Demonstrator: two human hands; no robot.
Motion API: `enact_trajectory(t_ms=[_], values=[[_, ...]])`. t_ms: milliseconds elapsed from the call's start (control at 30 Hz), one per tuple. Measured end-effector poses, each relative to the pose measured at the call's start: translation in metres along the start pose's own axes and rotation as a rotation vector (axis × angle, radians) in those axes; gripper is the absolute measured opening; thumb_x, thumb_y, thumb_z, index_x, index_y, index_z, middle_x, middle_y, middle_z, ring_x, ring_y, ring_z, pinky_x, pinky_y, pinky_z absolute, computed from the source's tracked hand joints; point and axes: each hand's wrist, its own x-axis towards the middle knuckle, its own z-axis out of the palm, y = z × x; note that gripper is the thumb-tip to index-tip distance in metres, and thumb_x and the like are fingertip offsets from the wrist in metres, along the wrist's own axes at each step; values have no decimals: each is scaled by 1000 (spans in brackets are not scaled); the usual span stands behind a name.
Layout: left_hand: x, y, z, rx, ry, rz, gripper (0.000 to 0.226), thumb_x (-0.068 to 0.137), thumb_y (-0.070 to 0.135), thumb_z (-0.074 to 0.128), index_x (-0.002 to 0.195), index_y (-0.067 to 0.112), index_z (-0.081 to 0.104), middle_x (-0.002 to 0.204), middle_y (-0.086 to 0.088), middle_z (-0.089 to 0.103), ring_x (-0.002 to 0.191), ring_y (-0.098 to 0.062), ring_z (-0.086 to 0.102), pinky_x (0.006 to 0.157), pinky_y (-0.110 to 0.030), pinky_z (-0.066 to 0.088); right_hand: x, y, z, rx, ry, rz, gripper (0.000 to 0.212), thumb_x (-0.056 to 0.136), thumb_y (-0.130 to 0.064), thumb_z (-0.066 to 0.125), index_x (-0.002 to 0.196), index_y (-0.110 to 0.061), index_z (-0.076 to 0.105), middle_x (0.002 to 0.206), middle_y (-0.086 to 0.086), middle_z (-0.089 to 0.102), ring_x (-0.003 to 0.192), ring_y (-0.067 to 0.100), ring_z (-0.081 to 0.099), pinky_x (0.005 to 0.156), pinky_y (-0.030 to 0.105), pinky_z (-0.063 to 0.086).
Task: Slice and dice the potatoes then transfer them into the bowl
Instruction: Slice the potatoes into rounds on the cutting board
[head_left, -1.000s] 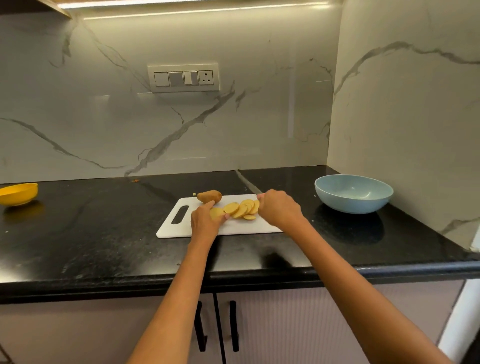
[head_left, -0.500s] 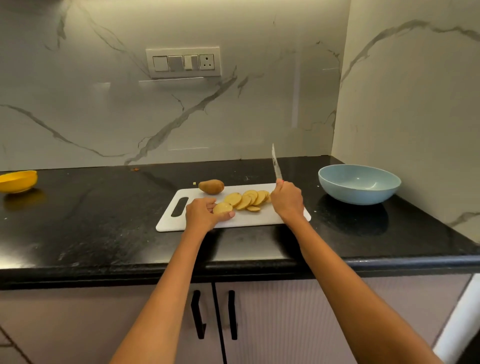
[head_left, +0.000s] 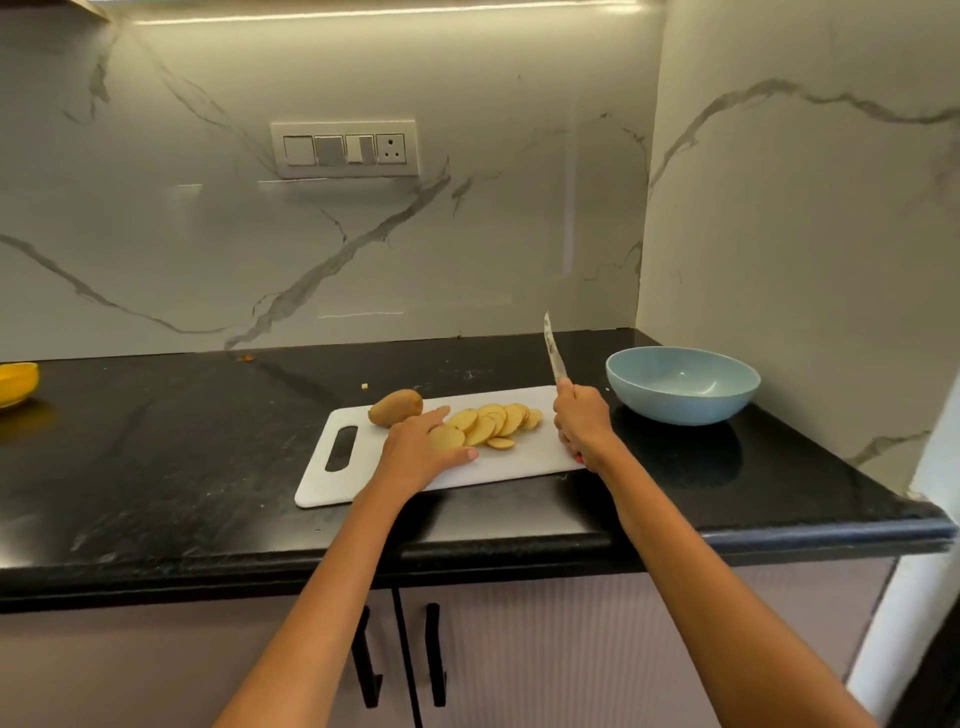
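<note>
A white cutting board (head_left: 530, 460) lies on the black counter. A row of round potato slices (head_left: 493, 420) is fanned across its middle, and a whole unpeeled potato (head_left: 396, 407) sits at its back left. My left hand (head_left: 415, 452) rests on the board with fingers stretched out, touching the nearest slice at the left end of the row. My right hand (head_left: 584, 426) grips the handle of a knife (head_left: 554, 349), blade pointing up and away, at the board's right end. The empty light blue bowl (head_left: 682, 383) stands just right of the board.
A yellow bowl (head_left: 16, 382) sits at the far left of the black counter (head_left: 156, 457). Marble walls close in the back and right side. A switch plate (head_left: 344, 148) hangs on the back wall. Small crumbs lie behind the board. Cabinet doors with black handles are below.
My right hand has lifted the knife off the slices and stood the blade upright. My left hand has spread flat beside the slices.
</note>
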Motion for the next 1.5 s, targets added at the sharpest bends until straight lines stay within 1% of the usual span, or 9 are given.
enact_trajectory(t_ms=[167,300,467,600,833,967,1067,1200,1500], values=[[10,13,8,44,-56,76,71,79,29,71,141,15,39,140,-11,45,130,-26,40,106,-30,29,3,1,3,72,82,4,32,101,-33,28,96,-12,52,68,-4,41,57,7,38,50,22,33],[18,22,15,15,-127,115,70,81,25,70,142,14,37,140,-9,46,129,-24,42,106,-29,30,11,6,5,75,82,7,36,102,-34,28,81,-15,50,74,0,47,57,8,40,49,22,34],[30,37,29,-18,-141,110,72,79,25,72,141,14,37,142,-8,45,130,-23,42,108,-31,32,15,9,6,96,110,7,43,102,-33,28,112,-2,57,92,9,56,73,16,51,63,28,43],[39,47,40,-8,-132,97,72,81,26,69,143,15,34,144,-8,41,132,-25,39,107,-31,30,20,10,4,177,210,22,45,102,-34,28,114,-2,57,96,11,58,81,19,52,73,32,45],[44,52,44,32,-89,108,70,83,24,67,142,7,32,144,-12,40,133,-27,36,105,-30,29,22,8,0,186,310,67,44,101,-37,27,108,-7,59,91,7,56,82,19,52,72,34,45],[43,40,37,-41,-59,74,74,80,22,71,143,13,33,146,-11,37,133,-27,36,107,-35,31,14,8,-6,-106,268,-20,25,96,-19,47,114,-6,57,103,8,60,95,18,57,70,26,42],[43,29,34,-70,-33,46,65,79,15,71,137,10,43,138,-12,48,126,-26,46,101,-32,37,10,5,-7,-214,221,6,30,91,-14,57,120,-6,54,115,10,59,104,22,57,73,26,43],[44,25,35,-97,-4,49,58,79,8,69,133,5,47,130,-15,55,118,-25,53,100,-30,41,16,-3,-7,-291,155,58,32,91,-15,57,121,-6,52,116,11,58,105,22,57,69,27,39],[55,20,41,-59,-13,65,59,85,1,61,139,8,38,142,-12,43,131,-27,41,110,-37,33,30,-8,3,-348,45,8,31,93,-14,52,122,-6,50,114,10,57,94,18,53,70,27,40]])
